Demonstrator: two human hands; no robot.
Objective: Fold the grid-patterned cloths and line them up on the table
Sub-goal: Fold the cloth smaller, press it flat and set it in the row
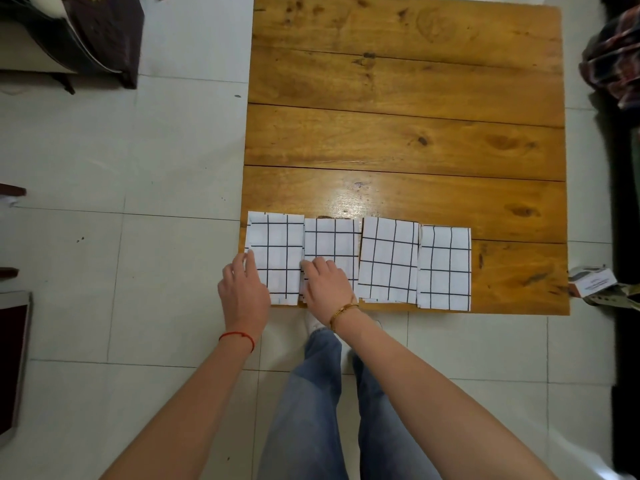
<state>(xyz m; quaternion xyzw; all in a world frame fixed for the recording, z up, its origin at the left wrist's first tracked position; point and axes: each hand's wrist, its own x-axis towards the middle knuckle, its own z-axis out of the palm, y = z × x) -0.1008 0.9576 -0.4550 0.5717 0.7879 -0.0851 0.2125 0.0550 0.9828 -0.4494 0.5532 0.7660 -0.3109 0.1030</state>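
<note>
Cloths, 4 folded, lay in a row along the counter's near edge; left hand and right hand pressed flat, relaxed fingers on the 2 leftmost, gripping nothing.

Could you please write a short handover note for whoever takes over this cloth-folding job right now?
Left hand: open, fingers lying on the left edge of the leftmost cloth.
Right hand: open, resting on the second cloth, fingertips at the seam between the two.
Third cloth and fourth cloth lie untouched to the right.
Done: all four are folded and sit side by side along the near edge of the wooden table.
Left: probably just squaring the row; the far edges are uneven. No unfolded cloths are in view.
</note>
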